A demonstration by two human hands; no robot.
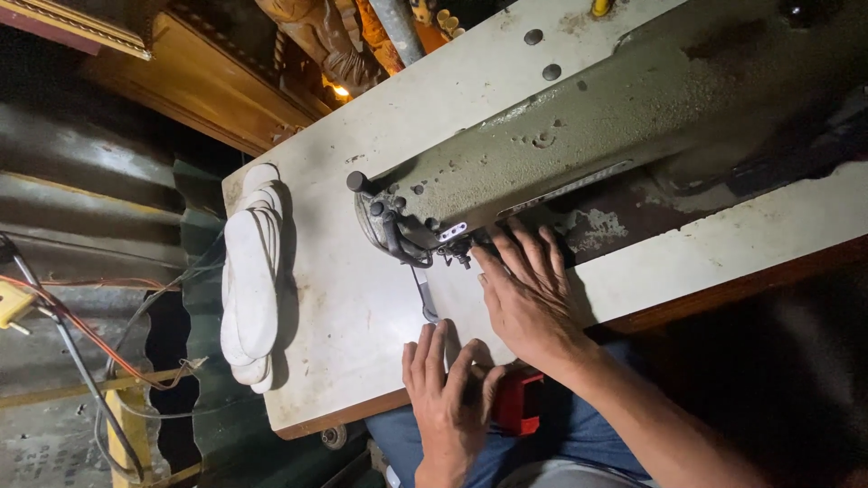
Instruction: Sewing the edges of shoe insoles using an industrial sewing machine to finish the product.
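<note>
Head view, looking down on a sewing station.

Item: worn, off-white sewing-machine surface (344,307), stained and scuffed, with a brown wooden edge along the near side.

Item: old grey-green metal sewing machine (615,117), its long arm lying across the surface, paint chipped; the needle and presser-foot assembly (425,237) sits at the arm's left end, with dark levers and a small bright plate.

Item: narrow dark strip of material (425,298), lying flat on the surface, running from just below the presser foot toward the near edge.

Item: left hand (449,398), at the near edge of the surface, palm down, fingers extended and unclenched, grasping nothing; its fingertips press on or just beside the near end of the strip.

Item: right hand (526,294), flat on the surface just right of the strip, fingers spread and released, fingertips close to the presser foot; nothing is gripped.

Item: stack of white, sole-shaped insoles (250,280), piled at the left end of the surface, well apart from both hands.

Item: small red box-like object (518,402), below the surface edge beside the left hand, above blue trousers (542,443).

Item: yellow connector with red and black wires (14,303), at far left, off the surface.
</note>
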